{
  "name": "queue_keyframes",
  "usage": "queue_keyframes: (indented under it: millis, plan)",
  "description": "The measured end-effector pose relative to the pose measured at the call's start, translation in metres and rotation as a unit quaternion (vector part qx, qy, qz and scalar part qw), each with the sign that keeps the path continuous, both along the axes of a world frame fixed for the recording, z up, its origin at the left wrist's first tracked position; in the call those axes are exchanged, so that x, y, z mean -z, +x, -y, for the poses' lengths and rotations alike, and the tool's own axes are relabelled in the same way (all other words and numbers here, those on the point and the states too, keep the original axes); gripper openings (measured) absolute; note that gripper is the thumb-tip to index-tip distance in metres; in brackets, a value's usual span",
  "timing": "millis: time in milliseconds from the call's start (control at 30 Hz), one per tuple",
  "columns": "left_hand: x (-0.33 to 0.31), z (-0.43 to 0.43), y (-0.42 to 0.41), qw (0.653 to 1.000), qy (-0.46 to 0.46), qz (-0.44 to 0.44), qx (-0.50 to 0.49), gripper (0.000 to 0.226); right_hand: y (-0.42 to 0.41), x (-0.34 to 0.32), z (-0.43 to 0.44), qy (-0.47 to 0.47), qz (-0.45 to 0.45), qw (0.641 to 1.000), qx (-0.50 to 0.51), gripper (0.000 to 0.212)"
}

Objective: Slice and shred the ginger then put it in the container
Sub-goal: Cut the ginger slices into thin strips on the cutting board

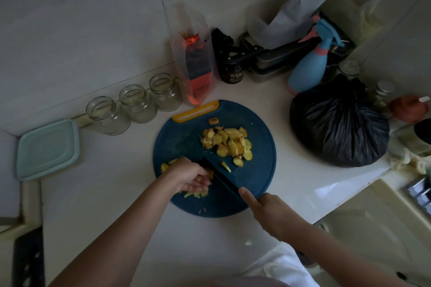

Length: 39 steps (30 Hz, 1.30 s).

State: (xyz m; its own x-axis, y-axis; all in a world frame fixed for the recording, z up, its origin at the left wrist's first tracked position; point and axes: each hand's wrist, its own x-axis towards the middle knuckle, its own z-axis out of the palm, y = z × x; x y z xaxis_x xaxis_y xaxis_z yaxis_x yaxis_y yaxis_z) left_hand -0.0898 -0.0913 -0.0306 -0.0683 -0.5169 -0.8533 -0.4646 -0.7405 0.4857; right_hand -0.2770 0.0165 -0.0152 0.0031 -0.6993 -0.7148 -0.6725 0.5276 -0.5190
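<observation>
– Ginger, location?
– Ginger slices [229, 143]: heap at 1 o'clock on the round blue cutting board [182, 142]. Ginger shreds [196, 194]: 7 o'clock, just under the left hand [189, 173].
– Hands?
– Left: fingers curled down on a ginger piece [210, 173], against the blade. Right hand [268, 209]: grips the black knife [224, 176], forefinger along its spine.
– Container?
– Lidded container [47, 149]: 9 o'clock, well apart.
</observation>
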Motion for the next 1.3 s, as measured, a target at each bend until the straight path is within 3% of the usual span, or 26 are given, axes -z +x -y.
queue_keyframes:
  millis: [167,600,1300]
  plan:
    - [-0.003,0.002,0.000,1.000,0.007,-0.008,-0.017,0.012,0.001,-0.003,0.004,-0.010,0.018,1.000,0.023,0.063]
    - [-0.004,0.002,0.000,1.000,-0.001,-0.015,-0.006,0.013,0.012,-0.004,0.012,0.110,0.107,0.983,0.098,0.063]
    - [0.009,0.004,-0.002,0.999,0.006,-0.029,-0.032,0.016,0.006,0.001,0.035,0.197,0.115,0.973,0.039,0.068]
